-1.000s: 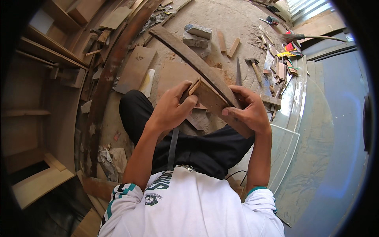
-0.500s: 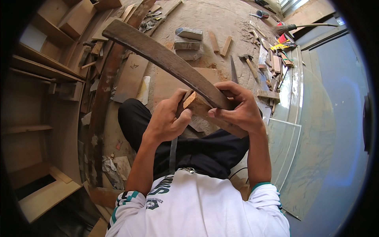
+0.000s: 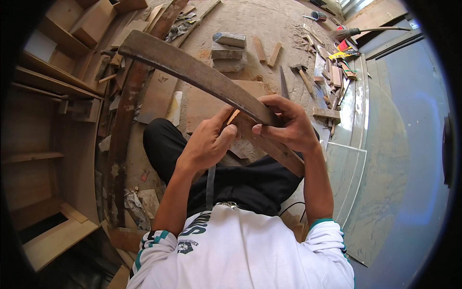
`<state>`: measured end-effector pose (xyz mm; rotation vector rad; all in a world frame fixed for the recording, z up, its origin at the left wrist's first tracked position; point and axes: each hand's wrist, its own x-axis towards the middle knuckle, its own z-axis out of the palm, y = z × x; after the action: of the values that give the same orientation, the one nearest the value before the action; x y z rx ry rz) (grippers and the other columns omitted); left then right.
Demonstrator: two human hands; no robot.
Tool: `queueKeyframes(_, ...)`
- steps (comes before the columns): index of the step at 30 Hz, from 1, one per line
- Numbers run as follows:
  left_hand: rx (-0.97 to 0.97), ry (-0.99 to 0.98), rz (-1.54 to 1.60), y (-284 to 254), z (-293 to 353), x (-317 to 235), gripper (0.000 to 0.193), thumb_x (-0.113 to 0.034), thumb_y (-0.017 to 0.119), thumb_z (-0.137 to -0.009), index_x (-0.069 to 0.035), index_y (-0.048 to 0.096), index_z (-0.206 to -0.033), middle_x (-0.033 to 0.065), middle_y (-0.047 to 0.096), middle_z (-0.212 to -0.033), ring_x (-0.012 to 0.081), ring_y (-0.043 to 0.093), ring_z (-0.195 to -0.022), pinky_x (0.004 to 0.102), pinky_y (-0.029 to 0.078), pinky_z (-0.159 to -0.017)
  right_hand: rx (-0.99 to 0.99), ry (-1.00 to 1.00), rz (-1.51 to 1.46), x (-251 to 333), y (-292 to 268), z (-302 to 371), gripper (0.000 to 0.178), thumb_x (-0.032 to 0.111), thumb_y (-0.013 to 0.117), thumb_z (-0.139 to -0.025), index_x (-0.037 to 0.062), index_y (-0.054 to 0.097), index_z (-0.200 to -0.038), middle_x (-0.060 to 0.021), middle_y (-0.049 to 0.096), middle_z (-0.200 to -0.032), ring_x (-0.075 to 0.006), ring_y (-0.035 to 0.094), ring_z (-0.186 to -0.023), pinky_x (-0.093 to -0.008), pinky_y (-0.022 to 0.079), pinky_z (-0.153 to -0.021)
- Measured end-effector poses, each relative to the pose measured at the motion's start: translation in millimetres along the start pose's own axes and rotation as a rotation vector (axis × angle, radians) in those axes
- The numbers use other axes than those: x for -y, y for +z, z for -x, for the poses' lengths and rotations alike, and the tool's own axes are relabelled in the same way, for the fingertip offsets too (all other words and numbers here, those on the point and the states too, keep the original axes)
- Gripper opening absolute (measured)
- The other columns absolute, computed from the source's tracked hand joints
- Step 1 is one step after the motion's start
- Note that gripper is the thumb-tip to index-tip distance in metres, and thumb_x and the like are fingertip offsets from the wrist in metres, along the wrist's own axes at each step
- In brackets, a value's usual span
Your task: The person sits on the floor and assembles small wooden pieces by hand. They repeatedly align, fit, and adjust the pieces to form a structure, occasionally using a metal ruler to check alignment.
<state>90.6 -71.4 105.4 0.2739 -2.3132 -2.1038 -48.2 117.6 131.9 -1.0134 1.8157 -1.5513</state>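
My right hand [image 3: 291,124] grips the near end of a long, weathered wooden strip [image 3: 192,74], thumb below and fingers over the top. The strip slants up and away to the far left. Beneath it lies a second, shorter wooden piece [image 3: 272,147], which slopes down toward my right knee. My left hand [image 3: 210,139] pinches the upper left end of this shorter piece, where a bright, freshly cut face [image 3: 233,117] shows between thumb and forefinger. Both pieces are held above my lap and cross close to my right fingers. The left fingertips are partly hidden behind the wood.
A hammer [image 3: 304,79] and a saw blade [image 3: 283,83] lie on the floor ahead. Beyond are stacked grey blocks [image 3: 228,50] and two short wood strips [image 3: 274,54]. Glass sheets [image 3: 349,178] lie at right, a wooden cabinet [image 3: 53,159] at left, scrap wood [image 3: 336,77] near the broom [image 3: 346,33].
The shorter piece has turned in my left hand, so its cut end shows less and its length more. The long strip's far end has shifted slightly left and toward me.
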Motion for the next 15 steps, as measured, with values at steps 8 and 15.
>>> queueKeyframes(8,0.024,0.002,-0.088,3,-3,-7,0.053,-0.023,0.043,-0.095,-0.001,0.048,-0.142,0.0187,0.068,-0.084,0.0272,0.065,-0.068,0.0397,0.053,-0.074,0.01,-0.006,-0.049,-9,-4,4,0.045,0.012,0.087,-0.082,0.0017,0.067,-0.121,-0.001,0.07,-0.109,-0.0078,0.064,-0.099,-0.0279,0.055,-0.089)
queueKeyframes(15,0.029,-0.02,-0.094,4,-6,-11,0.051,-0.023,0.042,-0.096,-0.003,0.048,-0.143,0.0183,0.067,-0.085,0.0268,0.065,-0.07,0.0397,0.053,-0.074,0.036,0.043,-0.118,-7,-8,1,0.046,0.011,0.087,-0.083,0.0013,0.067,-0.122,-0.0015,0.07,-0.111,-0.0083,0.064,-0.099,-0.0272,0.054,-0.088)
